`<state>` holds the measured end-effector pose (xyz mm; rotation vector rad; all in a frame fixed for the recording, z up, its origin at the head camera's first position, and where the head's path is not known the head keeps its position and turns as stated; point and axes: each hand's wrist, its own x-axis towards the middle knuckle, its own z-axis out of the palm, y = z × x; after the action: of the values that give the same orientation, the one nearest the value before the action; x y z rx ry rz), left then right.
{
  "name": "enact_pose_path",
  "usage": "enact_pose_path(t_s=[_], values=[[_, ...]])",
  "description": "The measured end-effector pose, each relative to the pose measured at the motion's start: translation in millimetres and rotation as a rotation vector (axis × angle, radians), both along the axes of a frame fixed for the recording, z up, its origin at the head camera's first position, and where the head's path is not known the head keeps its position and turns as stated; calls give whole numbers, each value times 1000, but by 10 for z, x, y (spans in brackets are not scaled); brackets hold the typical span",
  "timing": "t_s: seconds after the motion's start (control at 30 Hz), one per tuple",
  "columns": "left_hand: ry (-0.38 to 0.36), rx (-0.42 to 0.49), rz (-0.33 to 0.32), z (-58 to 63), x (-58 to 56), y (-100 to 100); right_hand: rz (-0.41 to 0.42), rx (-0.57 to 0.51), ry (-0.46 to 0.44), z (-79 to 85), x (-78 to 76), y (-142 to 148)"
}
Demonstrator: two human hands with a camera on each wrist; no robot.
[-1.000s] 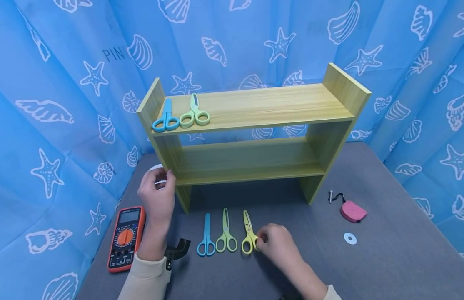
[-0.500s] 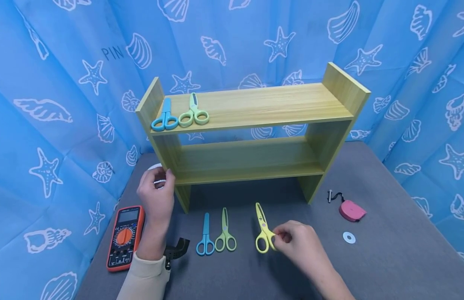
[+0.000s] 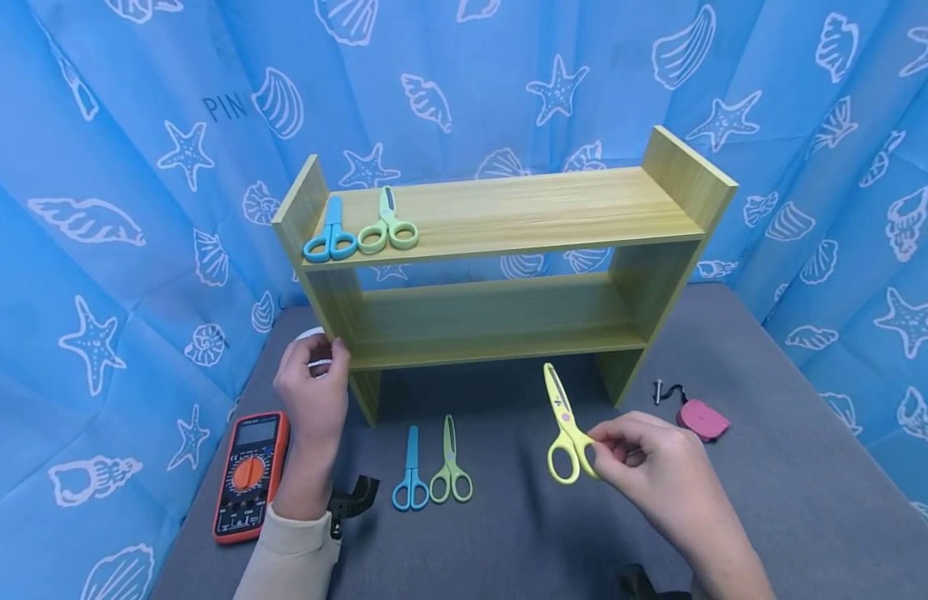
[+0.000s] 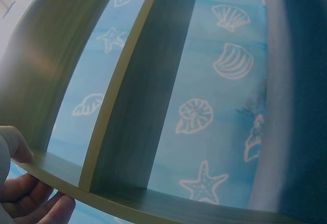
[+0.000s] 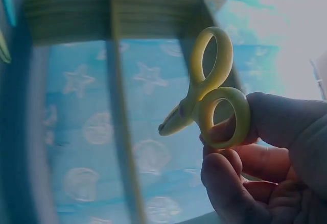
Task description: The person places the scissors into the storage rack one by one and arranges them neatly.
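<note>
My right hand [image 3: 655, 467] pinches one handle ring of the yellow scissors [image 3: 565, 425] between thumb and fingers. Raised over the table, the scissors point their blades away toward the shelf. In the right wrist view both yellow scissors rings [image 5: 223, 114] face the camera. My left hand [image 3: 314, 392] grips the left side panel of the wooden shelf [image 3: 501, 358], thumb inside and fingers outside in the left wrist view. Blue scissors [image 3: 411, 479] and green scissors [image 3: 451, 467] lie side by side on the table. Another blue pair [image 3: 332, 237] and green pair [image 3: 389, 227] rest on the top board's left end.
An orange multimeter [image 3: 250, 475] lies left of my left forearm. On the right is a pink tape measure [image 3: 701, 418] with a black cord and a small metal piece. A white roll [image 3: 311, 333] shows partly behind my left hand. Blue patterned curtain surrounds the grey table [image 3: 801, 500].
My right hand has lifted the yellow scissors off the table and carried them right, away from the blue and green pairs. It now covers the white disc. My left hand stays on the panel.
</note>
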<state>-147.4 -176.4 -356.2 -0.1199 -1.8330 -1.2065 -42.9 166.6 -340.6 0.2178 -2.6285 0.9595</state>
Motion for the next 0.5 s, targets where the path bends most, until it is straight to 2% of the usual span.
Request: enact_pose_path(t_s=[0.27,0.4,0.5], values=[[10,19,-1,-11,-14,0,-19,-34,198,399,4,117],[4,17,4,-31,-26,-3,-26,-87,245,635,-12,113],[-1,15,1,-68,-57,-26,-44,-112,247,825,-32,98]])
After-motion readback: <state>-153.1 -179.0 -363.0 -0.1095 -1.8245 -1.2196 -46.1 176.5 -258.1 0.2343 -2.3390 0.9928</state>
